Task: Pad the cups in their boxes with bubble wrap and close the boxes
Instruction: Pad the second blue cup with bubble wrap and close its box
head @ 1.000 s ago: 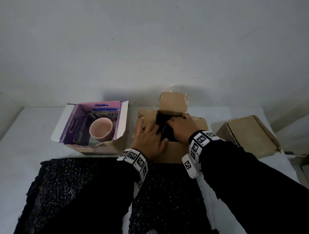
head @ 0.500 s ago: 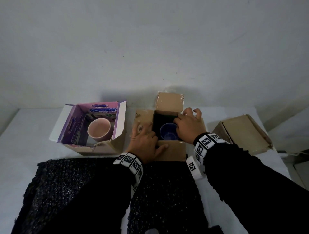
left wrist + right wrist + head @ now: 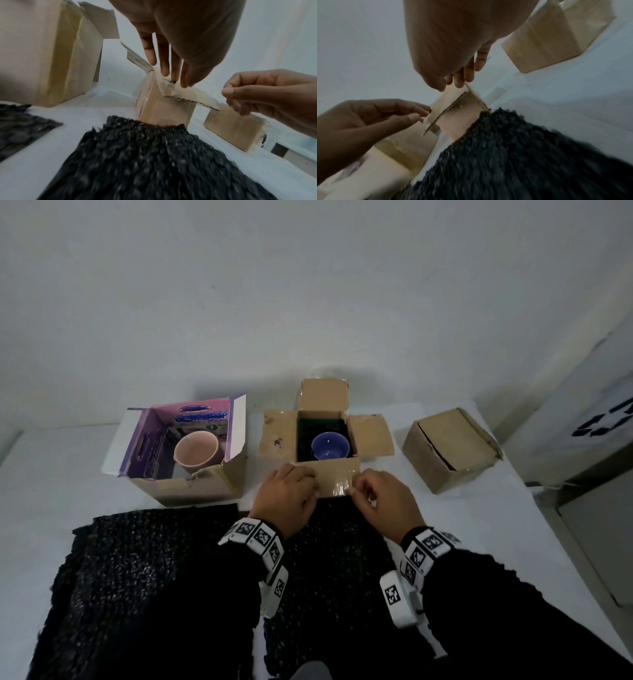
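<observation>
closing step: left hand (image 3: 286,498) and right hand (image 3: 387,501) pinch the near flap (image 3: 334,474). next, fold it over the cup (image 3: 330,445).

Left hand (image 3: 286,495), right hand (image 3: 385,498) hold near flap (image 3: 334,475) of box (image 3: 278,433) (blue cup (image 3: 330,445) inside).

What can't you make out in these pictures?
- Contents of the right box: head view, shut lid hides them.
- Padding under the blue cup: head view, box interior too dark.
- Print on the purple box: head view, too small.
- Texture of the bubble wrap: both wrist views, blurred.
- Fingertips of the left hand at the flap: head view, behind its knuckles.
</observation>
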Demonstrator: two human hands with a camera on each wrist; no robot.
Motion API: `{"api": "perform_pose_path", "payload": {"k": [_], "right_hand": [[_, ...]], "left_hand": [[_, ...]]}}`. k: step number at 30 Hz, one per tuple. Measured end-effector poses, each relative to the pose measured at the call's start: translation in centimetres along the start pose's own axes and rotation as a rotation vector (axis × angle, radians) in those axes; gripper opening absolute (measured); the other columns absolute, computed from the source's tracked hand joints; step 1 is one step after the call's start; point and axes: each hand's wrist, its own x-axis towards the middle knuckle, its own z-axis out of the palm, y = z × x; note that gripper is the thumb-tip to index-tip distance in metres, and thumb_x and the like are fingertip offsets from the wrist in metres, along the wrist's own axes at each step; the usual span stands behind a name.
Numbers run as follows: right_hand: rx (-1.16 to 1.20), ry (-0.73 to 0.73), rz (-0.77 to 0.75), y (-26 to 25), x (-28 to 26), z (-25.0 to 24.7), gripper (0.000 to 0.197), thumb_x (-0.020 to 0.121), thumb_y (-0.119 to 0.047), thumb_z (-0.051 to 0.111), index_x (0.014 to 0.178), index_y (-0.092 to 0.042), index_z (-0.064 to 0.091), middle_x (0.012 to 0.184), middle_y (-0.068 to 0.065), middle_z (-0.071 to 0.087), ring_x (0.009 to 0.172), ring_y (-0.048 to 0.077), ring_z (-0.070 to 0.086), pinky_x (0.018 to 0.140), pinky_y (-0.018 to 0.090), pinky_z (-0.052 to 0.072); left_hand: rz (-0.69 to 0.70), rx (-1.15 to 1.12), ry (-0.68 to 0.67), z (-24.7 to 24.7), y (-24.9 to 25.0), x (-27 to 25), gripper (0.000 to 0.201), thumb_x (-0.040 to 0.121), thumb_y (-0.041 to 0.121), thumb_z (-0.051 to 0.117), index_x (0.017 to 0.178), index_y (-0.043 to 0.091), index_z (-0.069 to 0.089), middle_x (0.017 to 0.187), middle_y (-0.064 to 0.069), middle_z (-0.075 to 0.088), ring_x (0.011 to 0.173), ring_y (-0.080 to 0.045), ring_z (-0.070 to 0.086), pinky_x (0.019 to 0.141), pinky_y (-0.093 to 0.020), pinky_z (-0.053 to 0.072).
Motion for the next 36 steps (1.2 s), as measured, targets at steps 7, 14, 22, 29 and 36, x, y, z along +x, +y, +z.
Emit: {"api": "perform_pose_path", "payload": {"k": [7,14,22,29,36], "right_hand": [[-0.432,-0.483,0.272,-0.7,-6.2,4.0,0.075,0.061,-0.087,0.050,0.107,-0.027,0.047,0.106,-0.004,0.057,0.102,0.021,0.053,0.086,0.040,0.040],[-0.220,-0.277,0.210,-1.5,-6.4,3.5,0.018,0.086,-0.028,0.061,0.104,-0.027,0.059,0.103,-0.002,0.060,0.104,0.023,0.050,0.084,0.037,0.037],[0.172,-0.297,0.118,-3.6,-3.2,-1.0,0.021,0.092,-0.008,0.051,0.099,-0.026,0.043,0.089,0.008,0.065,0.075,0.024,0.060,0.070,0.044,0.050],[0.405,-0.329,0.269,-4.6,-1.8,-2.8,0.051,0.068,-0.031,0.087,0.111,-0.020,0.061,0.107,-0.003,0.069,0.098,0.009,0.065,0.090,0.032,0.052],[0.563,-0.339,0.412,-5.7,-0.9,-2.6,0.024,0.085,-0.011,0.067,0.108,-0.016,0.065,0.105,0.006,0.070,0.097,0.020,0.066,0.095,0.042,0.050]], "left_hand": [[-0.084,-0.102,-0.484,1.5,1.5,-5.0,0.040,0.089,0.037,0.053,0.128,0.026,0.051,0.121,0.002,0.056,0.112,-0.021,0.052,0.091,-0.034,0.045],[-0.138,-0.081,-0.550,1.7,1.9,-6.9,0.068,0.087,0.040,0.059,0.145,0.025,0.028,0.139,-0.002,0.042,0.125,-0.024,0.043,0.100,-0.039,0.043],[0.106,0.060,-0.077,-1.2,2.1,-3.9,0.058,0.074,0.058,0.060,0.124,0.029,0.054,0.127,-0.004,0.047,0.111,-0.024,0.042,0.086,-0.039,0.042],[0.029,-0.230,-0.059,-2.8,1.7,-2.6,0.023,0.077,0.030,0.064,0.082,0.009,0.056,0.089,-0.009,0.058,0.081,-0.029,0.057,0.066,-0.027,0.039],[-0.062,-0.482,0.023,-4.9,1.8,-1.8,0.043,0.082,0.006,0.054,0.120,0.025,0.045,0.106,-0.004,0.064,0.091,-0.025,0.062,0.078,-0.034,0.049]]}}
